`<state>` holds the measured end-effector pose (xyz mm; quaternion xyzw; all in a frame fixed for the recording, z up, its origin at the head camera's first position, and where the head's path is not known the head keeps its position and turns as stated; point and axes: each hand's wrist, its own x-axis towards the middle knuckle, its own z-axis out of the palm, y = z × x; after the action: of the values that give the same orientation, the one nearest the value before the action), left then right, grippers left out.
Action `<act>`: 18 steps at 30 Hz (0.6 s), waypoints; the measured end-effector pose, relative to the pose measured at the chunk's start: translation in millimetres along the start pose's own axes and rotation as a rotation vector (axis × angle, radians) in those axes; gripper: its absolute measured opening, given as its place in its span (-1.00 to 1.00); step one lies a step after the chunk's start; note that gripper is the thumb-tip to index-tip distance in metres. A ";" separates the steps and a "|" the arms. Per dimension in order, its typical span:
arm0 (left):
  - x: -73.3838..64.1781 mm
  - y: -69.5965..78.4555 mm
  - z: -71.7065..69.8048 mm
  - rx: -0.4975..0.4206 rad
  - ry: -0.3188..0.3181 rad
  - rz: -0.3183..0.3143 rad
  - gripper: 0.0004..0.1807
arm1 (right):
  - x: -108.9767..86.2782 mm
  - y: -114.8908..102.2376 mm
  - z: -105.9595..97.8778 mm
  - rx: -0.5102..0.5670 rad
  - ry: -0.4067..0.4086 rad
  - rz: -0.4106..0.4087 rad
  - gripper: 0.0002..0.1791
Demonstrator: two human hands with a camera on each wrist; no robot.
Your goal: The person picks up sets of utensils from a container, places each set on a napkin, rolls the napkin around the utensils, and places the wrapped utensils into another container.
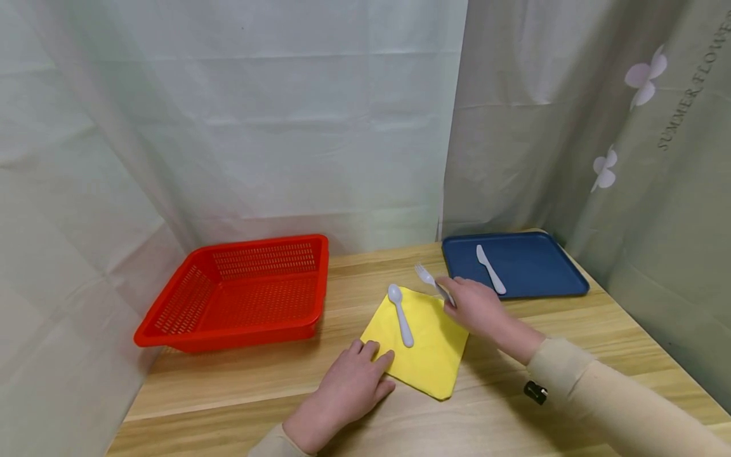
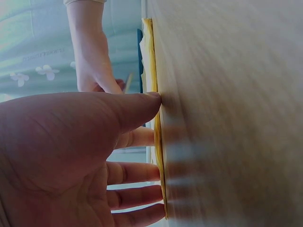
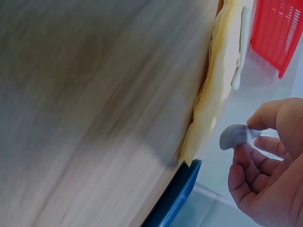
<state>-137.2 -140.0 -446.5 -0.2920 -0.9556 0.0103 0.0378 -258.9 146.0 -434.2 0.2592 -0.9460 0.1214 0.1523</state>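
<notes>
A folded yellow napkin (image 1: 431, 358) lies flat on the table, with a white plastic spoon (image 1: 403, 320) on its left part, bowl toward the back. My left hand (image 1: 355, 381) rests at the napkin's near left edge, fingers extended; in the left wrist view the thumb (image 2: 137, 109) and fingertips touch that edge. Above the napkin's far right corner, my right hand (image 1: 471, 306) pinches a white plastic fork (image 1: 425, 275) by its handle, tines pointing back and left. The right wrist view shows the handle's rounded end (image 3: 233, 137) between thumb and fingers.
A red perforated basket (image 1: 311, 325) stands at the left. At the back right lies a blue tray (image 1: 539, 266) holding a white plastic knife (image 1: 490, 270). Pale curtains (image 1: 320, 127) enclose the wooden table (image 1: 228, 393). A small black object (image 1: 535, 392) shows beside the right sleeve.
</notes>
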 end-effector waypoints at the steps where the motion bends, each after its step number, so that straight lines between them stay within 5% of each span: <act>1: -0.1 0.2 -0.2 -0.001 -0.002 0.000 -0.46 | 0.0 -1.5 1.0 0.001 -0.001 -0.005 -0.47; 18: -1.0 -1.2 2.1 0.003 0.041 0.013 -0.47 | 3.0 -21.2 11.0 0.014 -0.124 0.009 -0.45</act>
<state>-137.2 -141.6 -448.6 -0.2985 -0.9527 0.0060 0.0578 -252.6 123.5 -440.1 0.2632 -0.9538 0.1125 0.0911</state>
